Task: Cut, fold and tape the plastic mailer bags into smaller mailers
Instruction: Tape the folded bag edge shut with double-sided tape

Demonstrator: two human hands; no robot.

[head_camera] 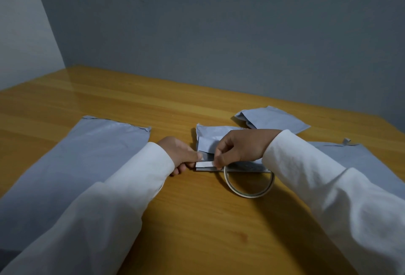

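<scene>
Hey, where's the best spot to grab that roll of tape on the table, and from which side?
Probably the near arc of the tape roll. It lies flat on the wooden table, a thin open ring, so fingers can hook inside and pinch the band from above. Its far part lies under the right hand by the folded mailer, so come from the near side.

Both white-sleeved arms are reaching forward and converging; the left hand (184, 154) and right hand (238, 147) are curling fingers, each pinching close together, fingertips nearly meeting.
</scene>
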